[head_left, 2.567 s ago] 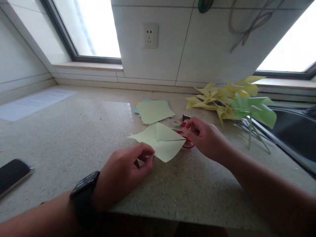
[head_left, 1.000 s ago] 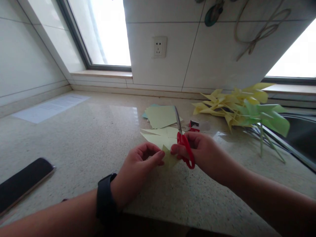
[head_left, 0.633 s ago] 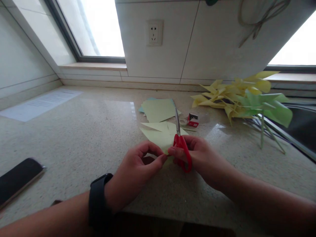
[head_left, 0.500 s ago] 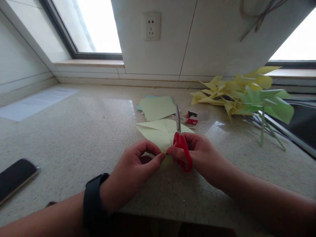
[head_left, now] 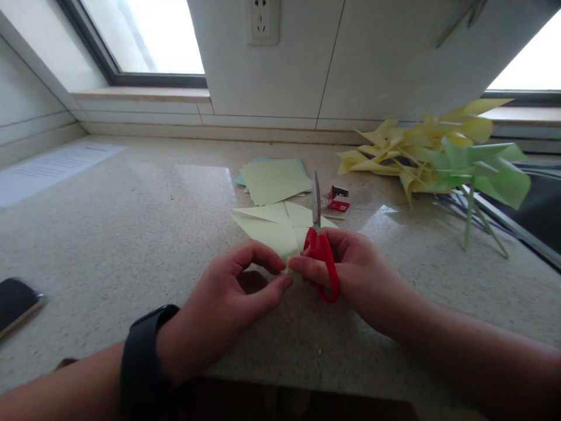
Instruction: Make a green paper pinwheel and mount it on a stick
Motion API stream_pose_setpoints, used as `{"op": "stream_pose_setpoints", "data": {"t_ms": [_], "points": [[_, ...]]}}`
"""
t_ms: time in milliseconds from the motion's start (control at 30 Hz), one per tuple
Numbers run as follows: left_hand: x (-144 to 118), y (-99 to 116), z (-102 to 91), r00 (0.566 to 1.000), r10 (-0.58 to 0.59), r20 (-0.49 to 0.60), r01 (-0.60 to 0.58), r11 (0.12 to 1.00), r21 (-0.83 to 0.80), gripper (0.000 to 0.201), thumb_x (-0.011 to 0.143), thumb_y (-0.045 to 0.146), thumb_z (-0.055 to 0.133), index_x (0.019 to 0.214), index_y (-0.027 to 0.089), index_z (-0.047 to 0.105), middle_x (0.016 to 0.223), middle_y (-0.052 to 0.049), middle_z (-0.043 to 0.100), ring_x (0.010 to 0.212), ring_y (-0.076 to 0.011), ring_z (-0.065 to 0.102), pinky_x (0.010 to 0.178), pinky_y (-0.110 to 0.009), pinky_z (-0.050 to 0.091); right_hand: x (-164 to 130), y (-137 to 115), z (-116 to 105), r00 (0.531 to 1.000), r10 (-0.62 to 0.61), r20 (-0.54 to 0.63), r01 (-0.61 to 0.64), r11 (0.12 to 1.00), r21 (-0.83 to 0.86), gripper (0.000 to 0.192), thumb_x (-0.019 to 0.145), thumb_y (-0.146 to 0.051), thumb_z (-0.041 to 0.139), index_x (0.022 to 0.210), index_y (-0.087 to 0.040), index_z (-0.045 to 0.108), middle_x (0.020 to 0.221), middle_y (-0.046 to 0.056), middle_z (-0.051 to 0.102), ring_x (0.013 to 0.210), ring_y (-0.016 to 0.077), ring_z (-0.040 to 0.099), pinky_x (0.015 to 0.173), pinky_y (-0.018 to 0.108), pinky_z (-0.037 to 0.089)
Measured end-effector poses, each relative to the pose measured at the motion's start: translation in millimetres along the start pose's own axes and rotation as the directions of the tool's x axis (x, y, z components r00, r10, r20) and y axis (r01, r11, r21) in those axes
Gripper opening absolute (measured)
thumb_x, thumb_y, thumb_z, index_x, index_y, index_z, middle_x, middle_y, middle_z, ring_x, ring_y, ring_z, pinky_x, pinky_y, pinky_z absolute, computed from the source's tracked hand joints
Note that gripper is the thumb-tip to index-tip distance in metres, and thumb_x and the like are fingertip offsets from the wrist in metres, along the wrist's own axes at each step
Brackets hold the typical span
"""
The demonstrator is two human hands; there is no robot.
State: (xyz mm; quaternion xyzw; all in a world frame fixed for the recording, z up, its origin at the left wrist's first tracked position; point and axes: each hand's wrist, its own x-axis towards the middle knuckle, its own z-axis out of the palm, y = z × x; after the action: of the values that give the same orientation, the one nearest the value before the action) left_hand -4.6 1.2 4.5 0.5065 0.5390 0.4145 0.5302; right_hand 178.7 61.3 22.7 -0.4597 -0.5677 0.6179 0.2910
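1. Right hand (head_left: 357,269) first: it grips red-handled metal scissors (head_left: 332,269), blades together and aimed away, thumb down at the near corner of a pale green paper square (head_left: 274,235).
2. Opposite, the left hand (head_left: 228,301) curls at that same corner, finger and thumb almost meeting; whether they pinch paper, I can't tell.
3. The square lies between and beyond the hands on the speckled tabletop (head_left: 166,234). Slits already run in from its left and far corners, so cutting looks well along; those parts lie unfolded.
4. Just past it, an untouched stack of green and blue paper sheets (head_left: 275,182).
5. Far right, finished-looking yellow paper pinwheels (head_left: 383,140).
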Motion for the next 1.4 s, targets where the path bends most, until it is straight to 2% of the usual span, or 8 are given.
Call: {"op": "stream_pose_setpoints", "data": {"t_ms": [133,300,533,733,933,1033,1233,1400], "points": [[-0.4,-0.5,-1.1,0.996,0.046,-0.078,-0.052,0.996,-0.077,0.032,0.080,0.036,0.076,0.075,0.023,0.048,0.065,0.005,0.058,0.058,-0.0112,0.052,0.052,-0.021,0.039,0.5,-1.7,0.6,1.000,-0.010,0.001,0.010,0.999,0.046,0.038,0.061,-0.038,0.091,0.071,-0.020,0.059,0.062,-0.006,0.057,0.055,0.0091,0.047,0.051,0.024,0.037],[0.1,2.2,-2.6,0.999,0.039,-0.031,-0.038,0.999,0.013,0.037,0.089,0.045,0.061,0.062,0.019,0.064,0.070,-0.003,0.067,0.064,-0.0156,0.057,0.058,-0.026,0.044,-0.8,-1.8,-0.4,1.000,-0.025,-0.010,0.026,0.998,0.056,0.038,0.061,-0.038,0.091,0.070,-0.020,0.058,0.061,-0.007,0.057,0.053,0.0090,0.046,0.050,0.025,0.036],[2.3,2.8,-2.3,0.999,-0.038,0.033,0.039,0.999,-0.032,0.032,0.085,0.051,0.070,0.085,0.019,0.072,0.076,-0.002,0.069,0.065,-0.0142,0.057,0.058,-0.024,0.045,-3.7,-1.7,2.2,0.999,-0.041,0.000,0.041,0.998,0.054,0.038,0.062,-0.040,0.089,0.071,-0.020,0.059,0.061,-0.006,0.057,0.052,0.0085,0.046,0.048,0.024,0.036],[3.1,0.7,-3.4,0.998,-0.065,0.013,0.065,0.998,0.028,0.032,0.082,0.048,0.075,0.077,0.018,0.068,0.065,0.000,0.063,0.059,-0.0122,0.053,0.052,-0.021,0.039,-4.6,-1.5,2.4,0.998,-0.069,0.006,0.069,0.997,-0.025,0.037,0.066,-0.044,0.087,0.072,-0.022,0.057,0.064,-0.004,0.060,0.056,0.0122,0.054,0.049,0.026,0.041],[6.6,0.8,-2.0,0.998,-0.055,0.013,0.057,0.993,-0.105,0.021,0.082,0.038,0.076,0.079,0.019,0.070,0.066,0.001,0.065,0.057,-0.0109,0.054,0.053,-0.020,0.041,-4.5,-1.0,0.3,0.995,-0.098,0.009,0.098,0.993,-0.070,0.034,0.069,-0.046,0.084,0.073,-0.023,0.060,0.066,-0.003,0.062,0.059,0.0139,0.057,0.051,0.027,0.044],[5.8,-0.1,-2.0,0.999,-0.051,0.017,0.053,0.993,-0.103,0.020,0.082,0.038,0.076,0.079,0.019,0.071,0.065,0.001,0.065,0.057,-0.0105,0.054,0.052,-0.020,0.040,-5.0,-0.5,0.4,0.996,-0.094,0.004,0.094,0.993,-0.077,0.033,0.070,-0.046,0.083,0.074,-0.022,0.060,0.066,-0.002,0.062,0.058,0.0133,0.056,0.051,0.027,0.043],[4.4,-2.6,-6.0,0.998,-0.060,0.025,0.060,0.998,-0.003,0.027,0.083,0.045,0.075,0.091,0.019,0.072,0.075,-0.001,0.067,0.064,-0.0122,0.056,0.055,-0.021,0.043,-5.8,0.2,0.4,0.994,-0.109,-0.012,0.107,0.991,-0.080,0.029,0.070,-0.041,0.083,0.073,-0.022,0.061,0.067,-0.003,0.062,0.058,0.0129,0.057,0.052,0.027,0.045],[6.1,-3.2,-6.6,0.996,-0.087,0.034,0.087,0.996,0.021,0.032,0.081,0.048,0.076,0.092,0.019,0.070,0.082,-0.003,0.070,0.071,-0.0157,0.060,0.059,-0.024,0.046,-5.8,-0.4,0.0,0.994,-0.107,-0.013,0.105,0.991,-0.080,0.027,0.070,-0.039,0.084,0.073,-0.023,0.062,0.067,-0.002,0.063,0.060,0.0138,0.059,0.053,0.027,0.046]]}}
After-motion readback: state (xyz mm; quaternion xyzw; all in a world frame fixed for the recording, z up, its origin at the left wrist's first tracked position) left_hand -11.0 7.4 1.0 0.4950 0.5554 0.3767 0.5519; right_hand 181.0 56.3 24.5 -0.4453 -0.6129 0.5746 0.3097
